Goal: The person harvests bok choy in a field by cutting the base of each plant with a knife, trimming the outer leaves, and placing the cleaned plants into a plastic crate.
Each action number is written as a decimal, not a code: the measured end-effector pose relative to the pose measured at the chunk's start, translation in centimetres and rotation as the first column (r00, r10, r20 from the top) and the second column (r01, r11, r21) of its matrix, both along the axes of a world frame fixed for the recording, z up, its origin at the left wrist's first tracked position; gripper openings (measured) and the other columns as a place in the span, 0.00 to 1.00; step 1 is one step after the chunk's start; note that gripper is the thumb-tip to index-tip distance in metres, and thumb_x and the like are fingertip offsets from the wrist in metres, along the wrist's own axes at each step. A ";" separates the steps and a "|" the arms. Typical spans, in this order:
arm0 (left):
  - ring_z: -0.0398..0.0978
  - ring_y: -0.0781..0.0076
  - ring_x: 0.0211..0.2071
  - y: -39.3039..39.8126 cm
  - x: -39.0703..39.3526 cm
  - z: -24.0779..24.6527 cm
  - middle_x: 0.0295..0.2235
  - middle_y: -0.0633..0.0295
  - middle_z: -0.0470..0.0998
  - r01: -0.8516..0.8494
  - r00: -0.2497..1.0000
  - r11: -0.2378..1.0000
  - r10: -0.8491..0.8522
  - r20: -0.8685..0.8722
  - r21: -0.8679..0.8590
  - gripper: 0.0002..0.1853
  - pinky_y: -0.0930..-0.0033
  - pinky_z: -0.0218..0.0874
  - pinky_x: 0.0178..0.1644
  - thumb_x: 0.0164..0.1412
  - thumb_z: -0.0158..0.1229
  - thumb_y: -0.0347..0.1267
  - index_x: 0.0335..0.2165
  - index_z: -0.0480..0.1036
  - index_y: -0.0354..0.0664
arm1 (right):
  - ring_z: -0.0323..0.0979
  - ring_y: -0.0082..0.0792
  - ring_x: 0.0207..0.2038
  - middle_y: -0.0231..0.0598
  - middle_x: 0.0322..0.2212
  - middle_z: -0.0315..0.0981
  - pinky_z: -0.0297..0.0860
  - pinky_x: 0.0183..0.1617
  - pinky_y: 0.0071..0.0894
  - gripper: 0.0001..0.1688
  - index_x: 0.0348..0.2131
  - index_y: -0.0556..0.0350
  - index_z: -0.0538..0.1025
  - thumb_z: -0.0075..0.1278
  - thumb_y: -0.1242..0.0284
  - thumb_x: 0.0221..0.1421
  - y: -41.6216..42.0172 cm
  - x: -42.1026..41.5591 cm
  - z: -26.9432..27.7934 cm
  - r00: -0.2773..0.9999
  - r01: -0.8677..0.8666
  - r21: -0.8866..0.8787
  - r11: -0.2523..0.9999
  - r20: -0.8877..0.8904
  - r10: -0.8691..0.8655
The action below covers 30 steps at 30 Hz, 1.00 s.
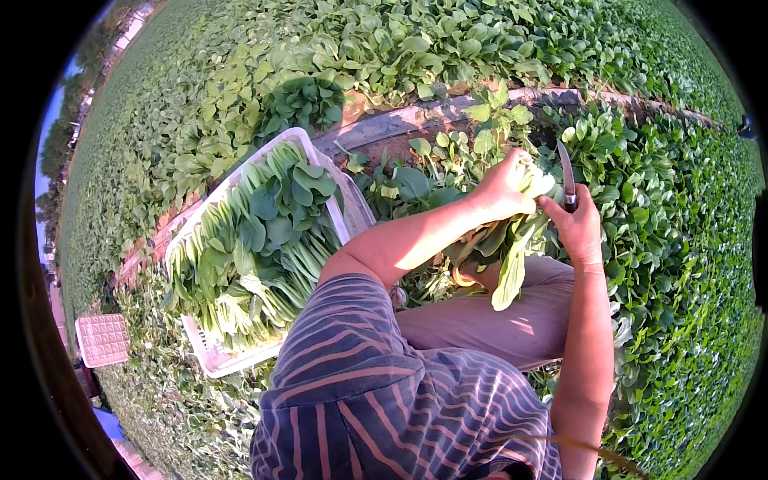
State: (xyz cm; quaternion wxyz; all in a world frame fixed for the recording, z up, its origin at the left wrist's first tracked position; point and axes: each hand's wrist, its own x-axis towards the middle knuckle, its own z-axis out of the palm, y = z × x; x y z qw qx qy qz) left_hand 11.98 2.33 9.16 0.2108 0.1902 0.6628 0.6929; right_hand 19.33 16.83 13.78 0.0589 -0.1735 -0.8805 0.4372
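My left hand point(501, 187) grips a bunch of leafy greens point(510, 273) by its pale stems, with the leaves hanging down over my leg. In my right hand point(575, 225) is a knife point(566, 168), its curved blade pointing up and away from me. The right thumb touches or nearly touches the pale stem ends. To my left a white plastic crate point(339, 219) stands tilted in the view, heaped with cut leafy greens point(264, 216) laid in rows, stems mostly toward its left and near sides.
Standing greens point(678, 252) grow densely on my right, and more point(390, 48) fill the ground ahead. A pale strip point(384, 129) runs across the soil beyond my hands. Another crate point(102, 340) sits at the far left. Loose leaves and trimmings point(180, 390) litter the ground behind the filled crate.
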 end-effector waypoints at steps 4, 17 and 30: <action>0.70 0.62 0.39 -1.3 0.6 1.4 0.38 0.50 0.69 -0.064 0.969 0.985 0.022 -0.246 -0.161 0.40 0.68 0.60 0.45 0.31 0.63 0.26 0.47 0.55 0.39 | 0.60 0.21 0.18 0.30 0.16 0.64 0.59 0.23 0.21 0.17 0.31 0.62 0.69 0.53 0.72 0.38 -0.3 0.1 1.2 0.996 -0.014 -0.119 0.993 0.083 0.024; 0.70 0.59 0.35 -3.1 0.8 0.3 0.34 0.54 0.68 -0.029 0.861 0.975 -0.087 -0.500 -0.219 0.34 0.65 0.63 0.41 0.35 0.62 0.27 0.43 0.55 0.37 | 0.64 0.43 0.19 0.43 0.16 0.65 0.63 0.28 0.34 0.14 0.26 0.62 0.66 0.47 0.75 0.33 0.1 -1.3 -3.5 0.904 -0.155 0.488 0.859 -0.280 0.323; 0.68 0.67 0.45 -17.8 -0.9 4.2 0.43 0.55 0.69 0.103 0.958 0.970 -0.156 0.239 0.219 0.35 0.65 0.57 0.53 0.40 0.59 0.30 0.50 0.58 0.37 | 0.61 0.19 0.15 0.39 0.25 0.70 0.60 0.18 0.16 0.16 0.35 0.59 0.68 0.44 0.79 0.41 -1.6 -2.0 3.7 0.957 -0.263 -0.846 0.464 -0.168 0.237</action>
